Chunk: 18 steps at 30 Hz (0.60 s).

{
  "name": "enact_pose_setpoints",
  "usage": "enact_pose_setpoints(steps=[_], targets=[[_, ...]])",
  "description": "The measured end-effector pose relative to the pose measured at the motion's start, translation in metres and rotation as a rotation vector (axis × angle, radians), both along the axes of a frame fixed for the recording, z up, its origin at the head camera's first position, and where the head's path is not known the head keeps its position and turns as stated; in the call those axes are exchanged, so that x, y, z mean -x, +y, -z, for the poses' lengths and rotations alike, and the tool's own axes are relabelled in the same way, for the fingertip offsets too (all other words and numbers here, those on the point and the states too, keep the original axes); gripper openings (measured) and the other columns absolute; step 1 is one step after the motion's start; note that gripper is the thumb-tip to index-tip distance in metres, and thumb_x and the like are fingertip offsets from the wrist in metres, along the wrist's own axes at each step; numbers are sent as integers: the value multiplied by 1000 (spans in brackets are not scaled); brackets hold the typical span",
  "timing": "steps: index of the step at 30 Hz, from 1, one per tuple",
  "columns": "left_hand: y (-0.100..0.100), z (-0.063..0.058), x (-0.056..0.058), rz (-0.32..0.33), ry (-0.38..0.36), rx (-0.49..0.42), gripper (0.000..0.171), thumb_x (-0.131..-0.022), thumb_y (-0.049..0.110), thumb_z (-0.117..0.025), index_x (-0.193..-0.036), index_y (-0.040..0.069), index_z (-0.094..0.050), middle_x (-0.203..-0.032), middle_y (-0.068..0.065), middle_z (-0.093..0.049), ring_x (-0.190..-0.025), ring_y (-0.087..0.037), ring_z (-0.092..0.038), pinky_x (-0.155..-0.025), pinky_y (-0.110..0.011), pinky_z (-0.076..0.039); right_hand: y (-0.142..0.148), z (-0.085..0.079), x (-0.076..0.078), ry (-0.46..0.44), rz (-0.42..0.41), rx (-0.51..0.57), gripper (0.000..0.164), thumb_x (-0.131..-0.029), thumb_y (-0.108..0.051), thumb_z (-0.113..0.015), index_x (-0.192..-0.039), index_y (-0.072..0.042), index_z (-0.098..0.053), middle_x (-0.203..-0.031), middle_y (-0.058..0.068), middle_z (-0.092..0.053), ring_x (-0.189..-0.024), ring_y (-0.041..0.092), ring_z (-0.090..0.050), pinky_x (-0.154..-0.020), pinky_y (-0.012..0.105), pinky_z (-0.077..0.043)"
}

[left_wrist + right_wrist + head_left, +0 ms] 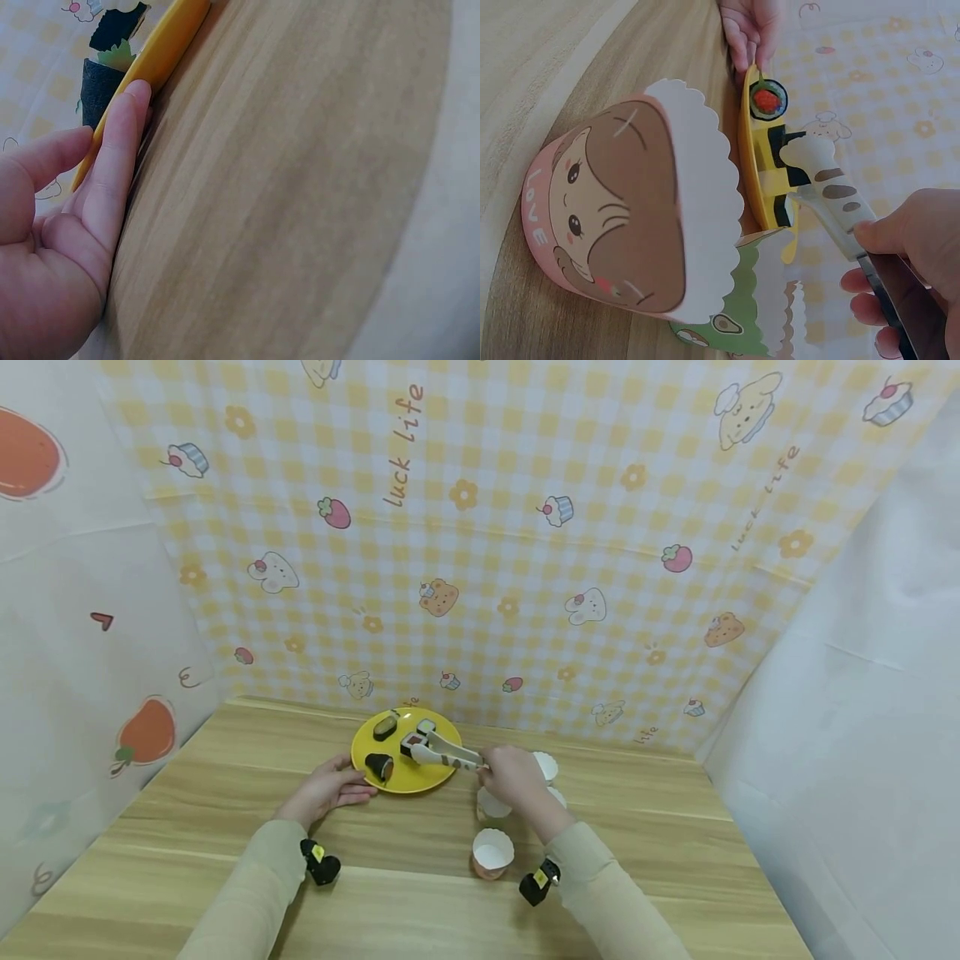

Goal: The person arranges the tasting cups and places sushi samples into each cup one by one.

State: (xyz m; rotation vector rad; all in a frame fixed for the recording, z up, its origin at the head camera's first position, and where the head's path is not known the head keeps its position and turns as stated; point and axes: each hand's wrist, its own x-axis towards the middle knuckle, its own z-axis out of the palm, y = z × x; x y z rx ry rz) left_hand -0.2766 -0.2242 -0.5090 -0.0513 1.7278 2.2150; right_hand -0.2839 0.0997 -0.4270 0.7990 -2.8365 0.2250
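On the wooden table lies a yellow plate (420, 783) bearing several toy sushi pieces. The left hand (327, 791) holds its near left rim, thumb above and fingers below, as the left wrist view shows. A pair of tongs (455, 758), pale with brown spots at the tips and dark metal at the handle, is gripped by the right hand (519, 781). The tong tips are at a square sushi roll (411, 743); whether they squeeze it I cannot tell. Around it sit a hand roll (379, 767), an oval sushi (386, 727) and a smaller roll (426, 727).
Several paper baking cups stand right of the plate, partly under the right forearm. Nearest is a pink cup (492, 857) with a cartoon face; a green cup (739, 304) is behind it. A checked cloth (480, 543) hangs at the table's back edge.
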Motion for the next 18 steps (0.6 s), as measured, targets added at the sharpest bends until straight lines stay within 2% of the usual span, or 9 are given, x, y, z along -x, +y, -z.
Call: enact_pose_setpoints(steps=[9,18], targets=[[0,1,0,-9,-8,1,61,-100,-1,-42,-148,-9,-5,-96,-16,-66,-86,-27,-69,-80,-37,-57,3,-1,-6,25,-13,12,10,-88,-19,-69,-81,-16,-62,-66,-8,-50,-52,9,-41,-42,24,-36],[0,3,0,-10,-9,14,61,-100,-1,-42,-148,-9,-5,-97,-16,-66,-87,-27,-69,-81,-37,-56,5,-1,-11,35,-19,47,11,-85,-21,-74,-83,-15,-65,-66,-7,-55,-53,10,-43,-43,25,-37]])
